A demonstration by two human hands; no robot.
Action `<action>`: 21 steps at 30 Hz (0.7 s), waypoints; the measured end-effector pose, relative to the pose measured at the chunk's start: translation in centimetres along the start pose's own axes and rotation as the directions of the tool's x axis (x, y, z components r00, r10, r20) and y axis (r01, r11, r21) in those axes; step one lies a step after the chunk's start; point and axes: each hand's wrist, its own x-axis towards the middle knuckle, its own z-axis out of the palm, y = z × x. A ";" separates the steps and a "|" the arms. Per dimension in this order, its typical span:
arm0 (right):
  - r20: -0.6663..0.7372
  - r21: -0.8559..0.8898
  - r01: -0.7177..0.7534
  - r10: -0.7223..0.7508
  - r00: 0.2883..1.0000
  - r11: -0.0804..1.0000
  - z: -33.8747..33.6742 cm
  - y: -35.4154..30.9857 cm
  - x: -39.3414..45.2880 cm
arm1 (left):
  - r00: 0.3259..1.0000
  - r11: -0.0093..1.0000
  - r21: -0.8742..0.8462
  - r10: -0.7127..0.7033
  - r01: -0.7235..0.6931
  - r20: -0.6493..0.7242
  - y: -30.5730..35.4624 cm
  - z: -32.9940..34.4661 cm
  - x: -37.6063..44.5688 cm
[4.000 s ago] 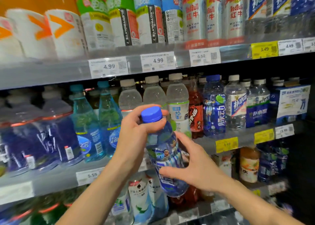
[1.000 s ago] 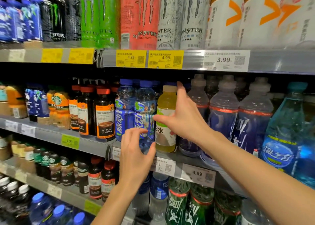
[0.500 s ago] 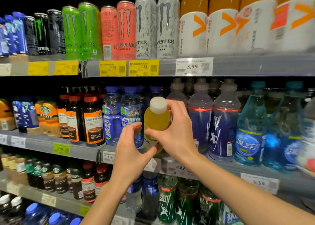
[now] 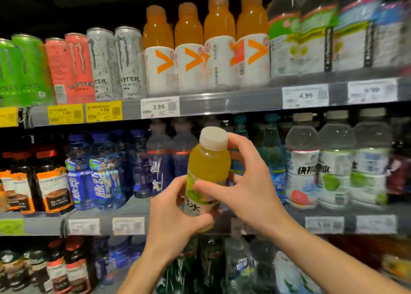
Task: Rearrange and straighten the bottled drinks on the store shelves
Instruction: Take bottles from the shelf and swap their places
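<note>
Yellow bottle [image 4: 208,169] gripped by both hands' curled fingers [image 4: 205,188].

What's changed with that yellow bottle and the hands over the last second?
The yellow drink bottle with the white cap has come off the middle shelf, where it stood beside the blue-labelled bottles, and is now held out in front of it. The right hand, which only touched it before, now grips its upper part; the left hand has closed round its base. The blue-labelled bottles stayed put.
</note>
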 end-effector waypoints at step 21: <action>-0.232 -0.038 -0.180 0.166 0.958 0.983 -12.9 3.9 -2.5 | 0.994 0.948 0.298 -0.098 0.108 -0.048 4.2 9.8 9.5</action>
